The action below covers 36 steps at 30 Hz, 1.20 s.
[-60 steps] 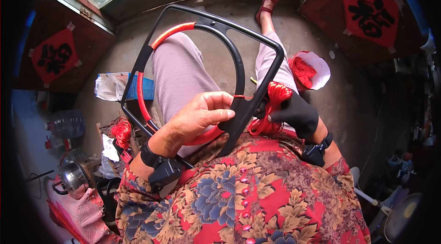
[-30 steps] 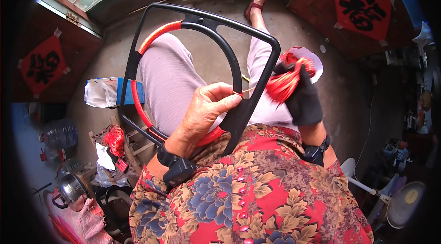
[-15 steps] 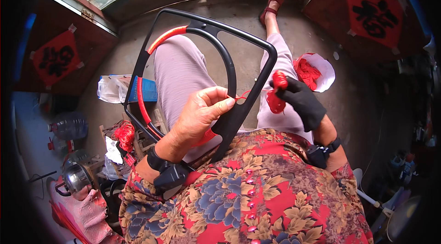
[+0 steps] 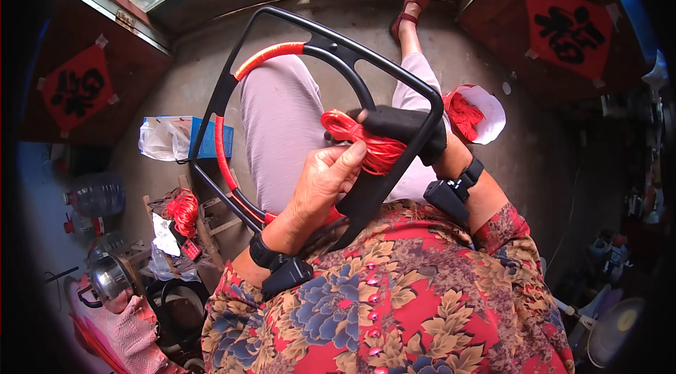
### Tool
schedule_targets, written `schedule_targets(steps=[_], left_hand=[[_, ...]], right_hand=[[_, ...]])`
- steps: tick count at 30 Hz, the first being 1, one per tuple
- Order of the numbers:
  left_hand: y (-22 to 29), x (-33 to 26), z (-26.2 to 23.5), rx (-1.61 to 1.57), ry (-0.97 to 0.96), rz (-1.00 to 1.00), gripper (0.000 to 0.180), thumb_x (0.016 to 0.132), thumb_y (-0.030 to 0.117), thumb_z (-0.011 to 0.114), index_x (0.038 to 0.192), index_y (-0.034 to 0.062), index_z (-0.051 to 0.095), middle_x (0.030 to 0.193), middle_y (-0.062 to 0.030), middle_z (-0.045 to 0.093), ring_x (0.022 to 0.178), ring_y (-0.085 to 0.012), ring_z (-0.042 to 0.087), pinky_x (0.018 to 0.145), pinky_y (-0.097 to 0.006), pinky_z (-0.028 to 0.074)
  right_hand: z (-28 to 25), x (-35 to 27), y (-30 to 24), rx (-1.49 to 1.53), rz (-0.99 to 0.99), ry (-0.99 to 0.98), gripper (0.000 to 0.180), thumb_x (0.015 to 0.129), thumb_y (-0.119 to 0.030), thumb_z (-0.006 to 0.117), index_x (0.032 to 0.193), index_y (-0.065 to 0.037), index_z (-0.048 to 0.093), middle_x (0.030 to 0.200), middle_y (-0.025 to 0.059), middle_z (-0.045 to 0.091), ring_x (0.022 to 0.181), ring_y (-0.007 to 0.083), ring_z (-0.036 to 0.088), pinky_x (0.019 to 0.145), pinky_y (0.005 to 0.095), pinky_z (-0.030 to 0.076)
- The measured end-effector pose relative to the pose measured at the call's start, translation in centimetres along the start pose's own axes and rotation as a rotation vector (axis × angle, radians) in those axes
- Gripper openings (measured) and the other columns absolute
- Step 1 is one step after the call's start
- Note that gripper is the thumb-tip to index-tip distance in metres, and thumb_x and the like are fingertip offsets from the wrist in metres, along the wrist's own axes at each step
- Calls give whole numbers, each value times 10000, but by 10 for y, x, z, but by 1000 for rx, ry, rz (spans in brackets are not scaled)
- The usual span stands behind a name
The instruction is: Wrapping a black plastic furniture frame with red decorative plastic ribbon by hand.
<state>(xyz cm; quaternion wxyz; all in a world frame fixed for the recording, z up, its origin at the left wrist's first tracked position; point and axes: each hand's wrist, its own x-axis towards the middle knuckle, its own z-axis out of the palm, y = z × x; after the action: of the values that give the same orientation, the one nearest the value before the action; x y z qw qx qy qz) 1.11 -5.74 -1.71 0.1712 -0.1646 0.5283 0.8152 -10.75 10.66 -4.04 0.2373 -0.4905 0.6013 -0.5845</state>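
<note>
A black frame (image 4: 243,43) with a round inner ring leans across my lap. Red cord (image 4: 267,56) is wound around parts of the ring. My right hand (image 4: 401,128), in a black glove, reaches under the frame's right bar and is closed on a looped bundle of red cord (image 4: 380,154). The bundle covers part of the ring's right side. My bare left hand (image 4: 324,177) is closed, thumb against fingers, at the bundle's near left side. It pinches the red cord there; the fingertips are partly hidden.
A white bucket (image 4: 491,117) with red material stands beyond my right arm. On the left are a blue box (image 4: 211,136) with a plastic bag and a wooden stool (image 4: 204,226) bearing another red cord bundle (image 4: 183,212). A metal pot (image 4: 113,279) sits at lower left.
My right hand has moved left with the cord bundle, from beside the frame to under its right bar. My left hand has stayed near the ring, its fingers now against the bundle.
</note>
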Motion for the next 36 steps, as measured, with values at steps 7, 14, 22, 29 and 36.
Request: schedule_targets(steps=[7, 14, 22, 29, 36], left_hand=[[0, 2, 11, 10, 56, -22, 417, 911, 436, 504, 808, 58, 646, 635, 54, 500, 541, -17, 393, 491, -176, 306], [-5, -3, 5, -142, -131, -83, 190, 876, 179, 586, 952, 9, 629, 887, -48, 642, 768, -92, 613, 691, -211, 489], [-6, -1, 4, -200, -110, -47, 120, 852, 58, 604, 957, 2, 621, 919, -64, 654, 815, -103, 621, 758, -237, 516], [-7, 1, -1, -152, -102, -34, 119, 858, 54, 596, 960, 1, 624, 920, -63, 656, 811, -104, 623, 752, -238, 519], [-11, 5, -4, -200, -82, -11, 121, 838, 27, 617, 957, 6, 606, 883, -66, 656, 777, -111, 635, 699, -228, 537]], right_hand=[[19, -22, 3, 697, 11, 188, 348, 938, -86, 424, 1266, 30, 431, 1177, 117, 559, 1030, 172, 558, 921, 275, 435], [2, 19, -16, 1197, 184, 520, 188, 933, -195, 476, 1022, -46, 549, 922, 36, 590, 837, 111, 566, 738, 241, 455], [-31, -82, -30, 668, 172, 819, 241, 935, -120, 424, 1133, 13, 461, 874, 17, 507, 716, 86, 516, 638, 229, 433], [-21, -144, -60, 1369, 141, 813, 349, 974, -260, 379, 1133, 31, 490, 646, 1, 423, 488, 79, 377, 466, 224, 344], [-4, -156, -57, 1206, 168, 827, 301, 975, -207, 384, 1195, -21, 471, 710, 20, 457, 563, 98, 414, 512, 231, 364]])
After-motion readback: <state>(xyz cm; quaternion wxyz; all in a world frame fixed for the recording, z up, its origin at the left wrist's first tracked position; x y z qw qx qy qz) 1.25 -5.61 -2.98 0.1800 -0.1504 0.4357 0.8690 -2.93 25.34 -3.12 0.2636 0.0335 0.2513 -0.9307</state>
